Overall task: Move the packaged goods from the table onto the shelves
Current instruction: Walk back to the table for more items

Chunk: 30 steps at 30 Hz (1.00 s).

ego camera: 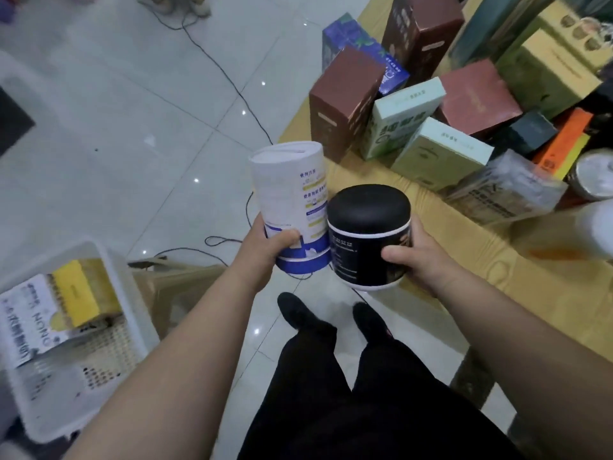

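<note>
The left grip (265, 249) curls round a tall white-and-blue cylindrical canister (288, 194), the right grip (419, 257) round a squat black round jar (366, 227), side by side above the tiled floor (132, 127), just off the yellow tabletop (464, 260).

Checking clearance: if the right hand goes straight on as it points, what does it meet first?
Probably the white-and-blue canister in the left hand; the black jar in the right hand sits right beside it, touching or nearly; depth unclear.

The canister (288, 190) in my left hand (265, 250) looks smooth, paper-wrapped; the jar (365, 257) in my right hand (421, 257) has a matt lid (368, 207). Wood-grain bench (464, 247) at three o'clock; glossy floor tiles (132, 127).
</note>
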### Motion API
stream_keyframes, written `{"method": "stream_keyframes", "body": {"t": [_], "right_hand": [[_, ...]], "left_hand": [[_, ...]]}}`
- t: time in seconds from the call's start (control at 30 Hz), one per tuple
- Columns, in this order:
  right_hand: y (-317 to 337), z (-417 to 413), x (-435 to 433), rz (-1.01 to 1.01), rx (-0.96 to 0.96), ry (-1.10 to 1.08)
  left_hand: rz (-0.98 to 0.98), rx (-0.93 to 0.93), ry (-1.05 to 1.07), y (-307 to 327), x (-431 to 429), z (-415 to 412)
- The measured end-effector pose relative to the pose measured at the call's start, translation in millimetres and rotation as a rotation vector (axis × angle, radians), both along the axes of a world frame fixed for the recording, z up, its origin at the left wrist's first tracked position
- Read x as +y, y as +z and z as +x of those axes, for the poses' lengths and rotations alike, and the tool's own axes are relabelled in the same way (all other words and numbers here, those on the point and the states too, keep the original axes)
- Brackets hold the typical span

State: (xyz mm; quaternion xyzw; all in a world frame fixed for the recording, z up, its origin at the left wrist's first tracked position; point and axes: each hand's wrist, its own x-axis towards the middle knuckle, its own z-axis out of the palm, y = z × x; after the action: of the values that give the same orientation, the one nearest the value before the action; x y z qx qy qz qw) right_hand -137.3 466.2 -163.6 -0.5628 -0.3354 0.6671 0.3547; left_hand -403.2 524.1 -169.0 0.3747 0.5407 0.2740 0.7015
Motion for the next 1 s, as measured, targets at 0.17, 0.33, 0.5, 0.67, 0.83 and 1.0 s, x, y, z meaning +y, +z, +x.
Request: {"method": "stream_keyframes", "body": {"t": [0.17, 0.33, 0.5, 0.67, 0.83, 1.0], "right_hand": [[34, -7, 6, -0.011, 0.233, 0.142], [77, -47, 7, -0.067, 0.384, 0.453], [117, -110, -28, -0.150, 0.529, 0.807], [147, -174, -97, -0.171, 0.555, 1.051], [174, -240, -196, -0.184, 0.587, 1.276], [201, -285, -343, -0.198, 0.645, 1.530]], "left_hand": [[-0.047, -0.209, 0.233, 59, -72, -15], [0.086, -0.312, 0.560, 113, -159, -22], [0.198, -0.321, 0.908, 149, -253, -33], [0.233, -0.325, 1.259, 172, -364, -52], [0.396, -0.240, 1.514, 196, -495, -52], [0.532, -0.143, 1.750, 209, -654, -25]]}}
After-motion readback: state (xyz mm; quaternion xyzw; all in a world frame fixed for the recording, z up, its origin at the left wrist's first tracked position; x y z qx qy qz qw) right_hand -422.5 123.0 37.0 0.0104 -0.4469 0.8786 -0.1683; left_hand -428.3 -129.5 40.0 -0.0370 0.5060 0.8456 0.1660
